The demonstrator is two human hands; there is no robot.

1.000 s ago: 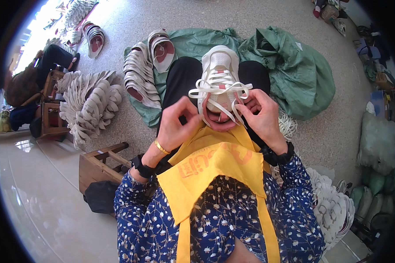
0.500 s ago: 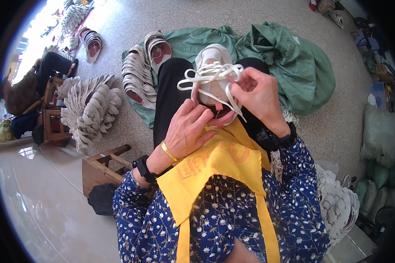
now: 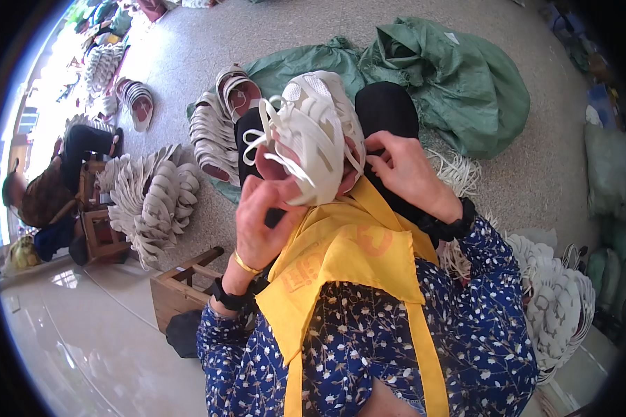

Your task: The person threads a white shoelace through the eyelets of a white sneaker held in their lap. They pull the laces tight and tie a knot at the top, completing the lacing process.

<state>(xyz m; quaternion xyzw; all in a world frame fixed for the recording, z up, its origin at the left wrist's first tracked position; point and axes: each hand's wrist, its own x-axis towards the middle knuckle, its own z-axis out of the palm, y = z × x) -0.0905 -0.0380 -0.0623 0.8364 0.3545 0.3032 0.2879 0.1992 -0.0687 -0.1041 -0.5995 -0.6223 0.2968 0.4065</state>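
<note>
A white lace-up sneaker rests over my lap, tilted so that its laces hang to the left in loose loops. Pinkish lining shows at its opening. My left hand is closed on the heel end of the sneaker, thumb and fingers curled. At the sneaker's right edge, my right hand has its fingers bent and pinched against the upper. The fingertips are partly hidden, so exactly what part they grip is hard to make out. A yellow apron lies under my hands.
Rows of white shoe uppers stand beyond my left knee, with another heap farther left. A green sack lies ahead. White laces and more uppers are at the right. A wooden stool stands left; another person sits beyond.
The sneaker has rolled over, from laces facing up to laces toward the left. My left hand has shifted down and left; my right hand has moved from the laces to the sneaker's right side.
</note>
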